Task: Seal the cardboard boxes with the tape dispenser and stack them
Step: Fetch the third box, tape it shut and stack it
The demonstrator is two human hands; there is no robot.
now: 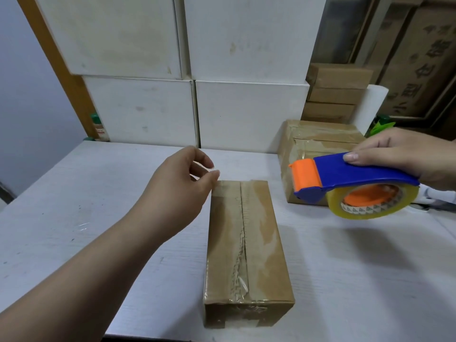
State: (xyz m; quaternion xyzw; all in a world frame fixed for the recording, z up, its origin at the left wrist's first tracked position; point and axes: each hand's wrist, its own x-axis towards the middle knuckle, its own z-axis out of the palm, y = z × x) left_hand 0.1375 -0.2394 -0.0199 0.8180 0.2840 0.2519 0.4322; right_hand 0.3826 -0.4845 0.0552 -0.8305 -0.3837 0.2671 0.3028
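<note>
Right hand (404,154) clamps the tape dispenser (350,186) aloft; left hand (180,183), grip loosely pinched on nothing clear, hovers at the far end of the cardboard box (246,248), which runs lengthwise away across the counter (74,206), below-left of the dispenser.

— Where does the view look from?

— From my head, forward and down onto the white surface (86,218) close below me. My forearms enter from the bottom and right edges; the stacked white boxes (246,70) fill the back.

— Any second view?

— No, only this wide one.
</note>
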